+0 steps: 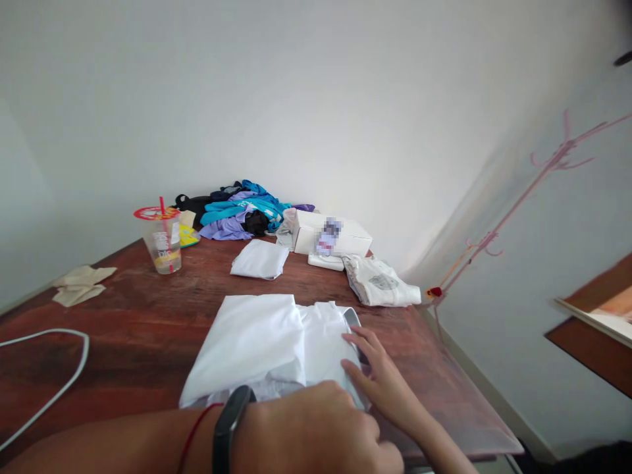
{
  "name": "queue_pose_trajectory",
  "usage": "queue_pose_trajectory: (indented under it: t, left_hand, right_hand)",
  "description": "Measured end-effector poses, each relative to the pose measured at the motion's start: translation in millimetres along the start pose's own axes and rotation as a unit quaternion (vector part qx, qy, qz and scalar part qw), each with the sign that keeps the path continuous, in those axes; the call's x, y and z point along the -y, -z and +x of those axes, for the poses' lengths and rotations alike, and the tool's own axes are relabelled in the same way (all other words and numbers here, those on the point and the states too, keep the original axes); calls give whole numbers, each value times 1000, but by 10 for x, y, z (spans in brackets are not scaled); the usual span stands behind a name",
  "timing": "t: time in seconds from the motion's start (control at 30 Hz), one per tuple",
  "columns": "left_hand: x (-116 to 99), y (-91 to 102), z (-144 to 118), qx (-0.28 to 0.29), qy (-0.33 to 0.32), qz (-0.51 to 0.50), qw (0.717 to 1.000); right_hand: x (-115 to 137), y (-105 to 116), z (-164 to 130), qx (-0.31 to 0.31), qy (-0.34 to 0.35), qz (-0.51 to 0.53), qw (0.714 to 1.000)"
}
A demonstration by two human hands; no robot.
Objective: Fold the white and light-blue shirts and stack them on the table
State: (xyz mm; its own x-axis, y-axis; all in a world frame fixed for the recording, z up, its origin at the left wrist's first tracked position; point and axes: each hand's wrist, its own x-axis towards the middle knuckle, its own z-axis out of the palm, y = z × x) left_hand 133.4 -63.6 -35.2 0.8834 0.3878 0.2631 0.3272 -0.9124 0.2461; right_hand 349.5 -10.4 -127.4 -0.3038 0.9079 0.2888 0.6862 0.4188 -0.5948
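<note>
A white garment (251,329), partly folded, lies on the wooden table right in front of me, with its collar side (320,322) toward the right. My left hand (316,431), wearing a black wristband (232,424) and a red string, reaches across the garment's near edge. Its fingers are curled down, and whatever they may hold is hidden below the knuckles. Along the garment's right edge rests my right hand (378,375), its fingers stretched out and apart, touching the cloth.
Farther back lie a folded white cloth (260,259), a clothes pile (247,210), a white box (345,234) and a printed white garment (382,282). A plastic cup (165,243), napkins (81,284) and a white cable (81,368) occupy the left. A pink rack (518,184) leans right.
</note>
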Motion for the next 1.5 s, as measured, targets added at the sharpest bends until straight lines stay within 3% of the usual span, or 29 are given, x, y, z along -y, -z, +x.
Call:
queue_pose_trajectory:
  t: [0.07,0.17,0.23,0.33,0.43,0.6,0.77,0.87,1.0,1.1,1.27,1.37,1.5]
  left_hand:
    - [144,118,60,5,-5,74,997]
    - [610,291,116,-9,124,140,982]
    - [1015,364,89,-28,230,156,960]
    - [1538,384,-58,9,339,133,931]
    - [1788,348,-249,40,391,65,917]
    - [1730,344,-496,34,378,57,923]
    - [1377,366,-774,46,341,78,936]
    - [1094,263,-889,35,310,78,947]
    - [875,46,-886,-2,310,57,949]
    - [969,-38,-826,-57,327,43,942]
    - [1483,-54,-678,-160,343,26,925]
    - [1734,-132,-582,-128,374,30,918]
    - [1795,-262,-558,-80,397,72,912]
  right_hand:
    - [63,-32,-252,-20,11,-16,1000]
    - [234,-71,-534,-19,39,-57,997]
    - [357,-96,-633,20,47,-74,996]
    - [496,-132,-658,118,29,-69,990]
    - [556,-160,-592,154,-3,-55,987]
    - [511,-162,-396,115,-18,-80,990]
    - [267,-80,-64,74,8,-99,992]
    - [75,-26,252,37,18,-82,996]
    - [-64,-24,659,70,-7,-54,996]
    - [-78,-72,811,86,-7,-55,995]
    - [-124,-149,913,70,10,-47,996]
    - [-170,-204,1001,57,-13,-38,998]
    - [-153,-306,1043,34,-45,-68,996]
